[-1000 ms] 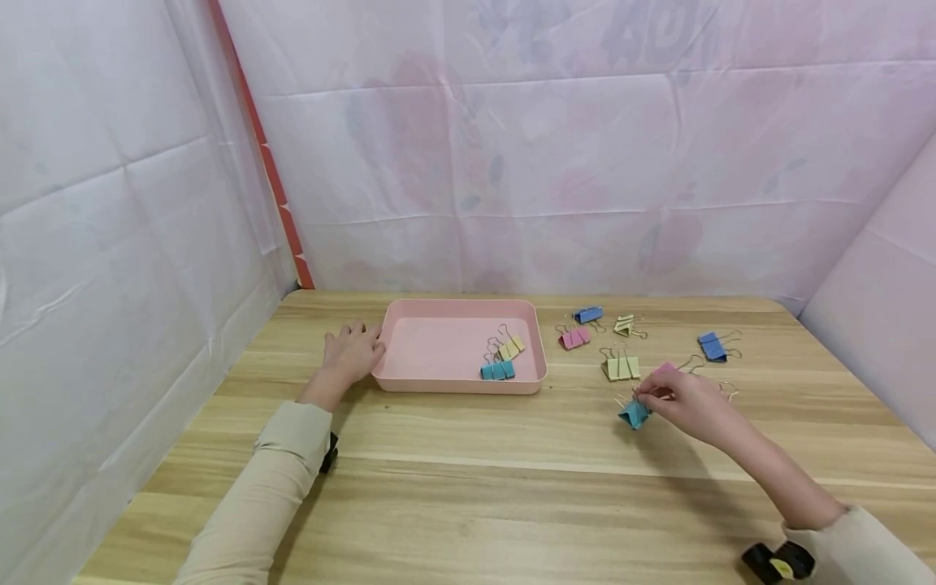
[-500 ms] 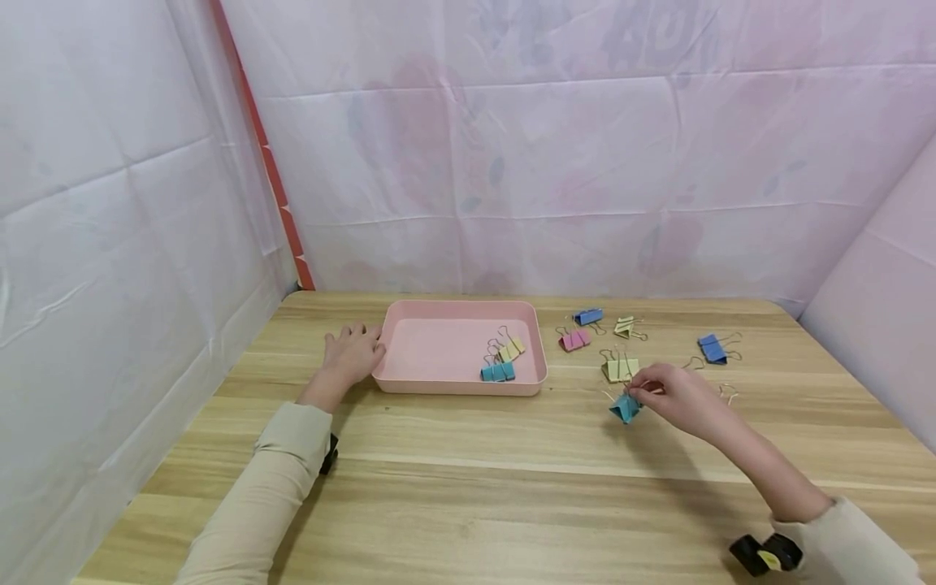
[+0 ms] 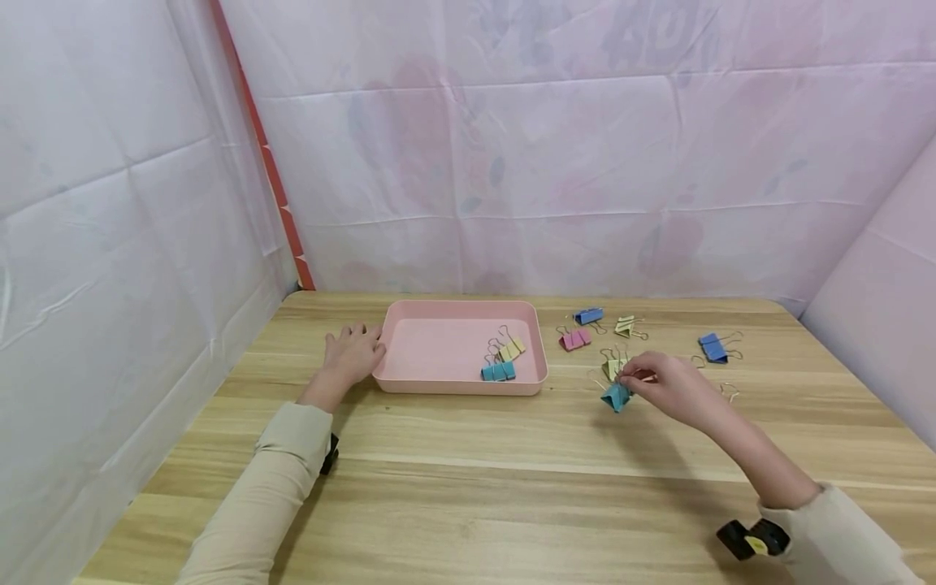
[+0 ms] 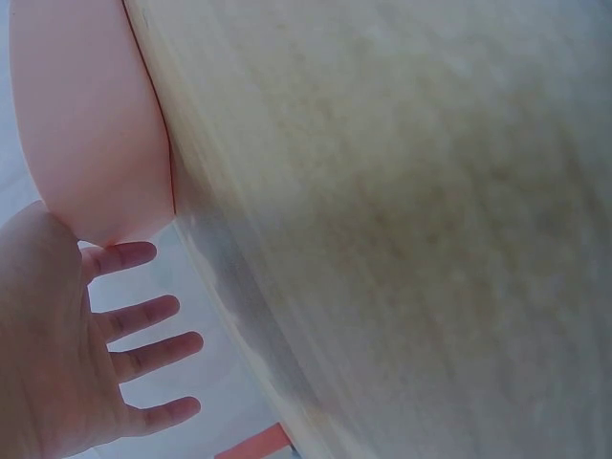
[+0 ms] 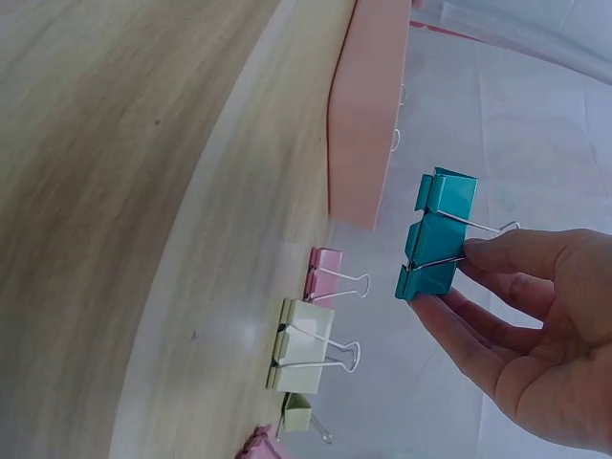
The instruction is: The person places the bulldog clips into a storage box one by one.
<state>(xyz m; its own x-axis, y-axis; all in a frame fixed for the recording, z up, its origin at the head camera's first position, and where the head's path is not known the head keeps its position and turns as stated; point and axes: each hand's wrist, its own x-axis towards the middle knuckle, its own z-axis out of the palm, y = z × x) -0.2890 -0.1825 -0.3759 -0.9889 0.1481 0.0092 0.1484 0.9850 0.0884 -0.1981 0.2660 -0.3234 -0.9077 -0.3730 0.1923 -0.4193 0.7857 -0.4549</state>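
My right hand [image 3: 669,390] pinches a teal binder clip [image 5: 445,229] between thumb and fingers, raised above the table. The clip's wire handles stick out toward the palm in the right wrist view. At the left end of the pink tray [image 3: 453,388], my left hand [image 3: 353,353] rests with fingers spread and straight, the thumb side touching the tray's wall. Inside the tray, at its right side, lie a yellow binder clip [image 3: 511,349] and another teal binder clip [image 3: 499,371]. Right behind the held clip is a pale yellow binder clip [image 5: 311,346], partly covered by it in the head view.
Across the table's right side lie a pink binder clip [image 3: 575,339], a blue one [image 3: 588,316], a small yellow one [image 3: 626,327] and a second blue one [image 3: 712,348]. Another pink clip [image 5: 260,444] shows in the right wrist view. White cloth walls [image 3: 468,162] enclose the wooden table [image 3: 468,487].
My right hand has carried the teal binder clip left and slightly away from me, past the pink clip toward the pale yellow one. The left hand and the tray have stayed put.
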